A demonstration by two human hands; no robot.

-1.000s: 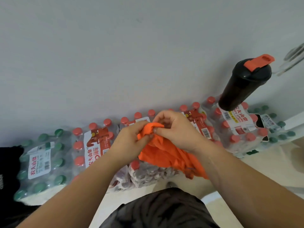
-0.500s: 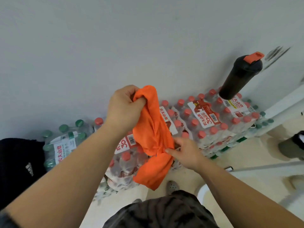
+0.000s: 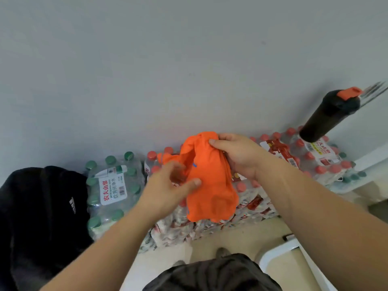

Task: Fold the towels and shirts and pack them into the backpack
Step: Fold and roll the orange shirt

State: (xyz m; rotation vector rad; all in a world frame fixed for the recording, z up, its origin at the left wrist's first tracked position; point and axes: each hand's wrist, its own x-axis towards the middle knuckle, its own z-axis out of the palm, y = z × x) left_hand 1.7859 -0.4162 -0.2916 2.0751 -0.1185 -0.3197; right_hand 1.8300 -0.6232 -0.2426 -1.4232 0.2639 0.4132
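Grey wall (image 3: 147,59) fills most of my feed. Black backpack (image 3: 42,206) slumps at far left, and I can't see its opening from here. Shrink-wrapped water packs (image 3: 113,185) line the wall base to its right, w/ a black shaker bottle (image 3: 327,116) standing on the far-right ones.

Orange cloth (image 3: 210,185) hangs mid-air in front of the packs, bunched and creased, well apart from the bag. Shirt or towel, can't tell. R hand (image 3: 237,156) grips the bunched top, thumb over the front, fingers wrapped behind. L hand (image 3: 168,185) is at the cloth's left side, thumb on the fabric, but its fingers are blurred, so I can't tell if it has a real pinch. Small blue tag (image 3: 194,165) shows near the cloth's middle.

My read: this is the sort-out before the fold proper. To do it well I'd hunt for two corners or a hem, one per hand, spread wide and let the cloth drop flat. Then fold w/ edges matched. Folding a wad prob gives a lump that packs badly.
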